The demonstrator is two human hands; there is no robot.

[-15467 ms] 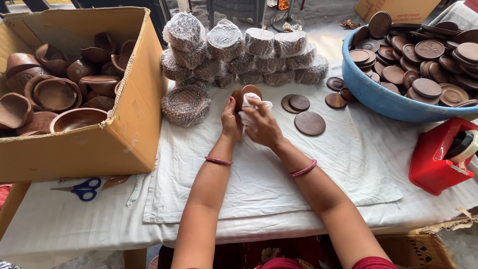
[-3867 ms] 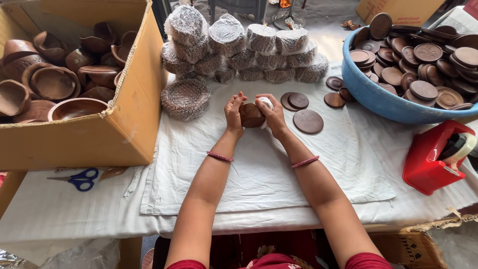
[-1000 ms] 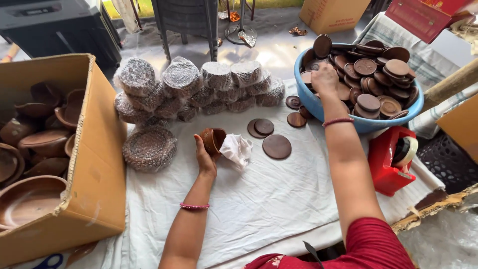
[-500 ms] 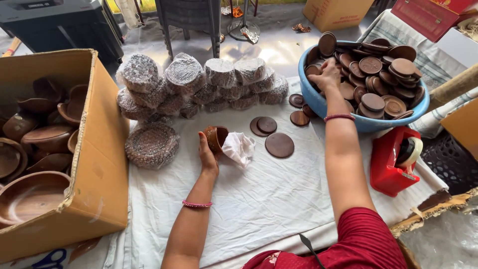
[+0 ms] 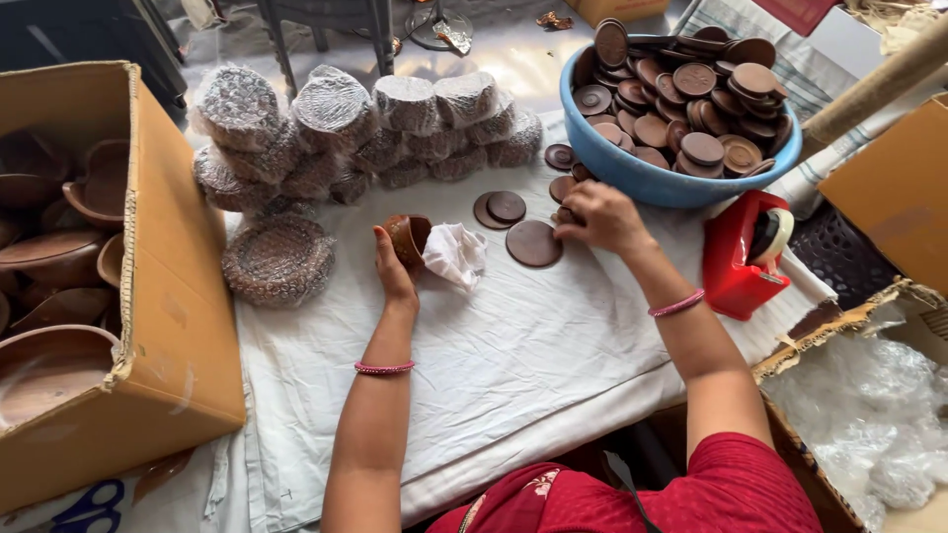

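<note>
Your left hand (image 5: 393,265) rests on the white cloth-covered table (image 5: 513,365) with its fingers curled around a small round dark-brown wooden bowl (image 5: 406,237), tipped on its side so its smooth hollow faces right. Just beside the bowl, touching it, lies a crumpled white soft cloth rag (image 5: 455,254). Your right hand (image 5: 597,217) sits on the table near the front of the blue plastic basin (image 5: 652,178), fingers bent down over a small brown wooden disc (image 5: 563,214) at their tips; you cannot tell from here whether the disc is pinched or only touched. Between your two hands a larger flat round wooden lid (image 5: 534,243) lies plain and smooth on the cloth, and beyond it two overlapping wooden discs (image 5: 499,207) lie flat. The basin is heaped with round brown wooden lids (image 5: 691,84), some plain, some with turned rings. To its right, by your forearm, stands a glossy red plastic tape dispenser (image 5: 743,255). At the far side of the table are stacked rounded bundles wrapped in bubble film (image 5: 346,128), with one flatter wrapped bundle (image 5: 277,259) lying alone nearer to you. At your left an open corrugated cardboard box (image 5: 168,326) holds larger wooden bowls (image 5: 59,257), smooth and reddish-brown.
</note>
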